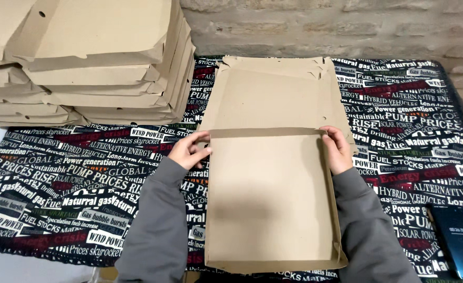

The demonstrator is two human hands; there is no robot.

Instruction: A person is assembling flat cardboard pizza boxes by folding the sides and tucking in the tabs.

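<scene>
Cloth-covered table (58,183): cardboard sheet (271,188), box stack (100,63), phone (459,241).

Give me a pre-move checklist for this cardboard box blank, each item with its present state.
1. Both hands on the blank: ok. The left hand and right hand grip opposite edges of the cardboard blank at its crease.
2. Blank flat on the printed tablecloth: ok, though the side flaps stand slightly raised.
3. Far panel free of the stack of folded boxes: ok, a gap shows.
4. Phone away from the blank: ok, it lies at the right.
5. Near edge supported by the table: cannot tell, it reaches the picture's bottom.
</scene>
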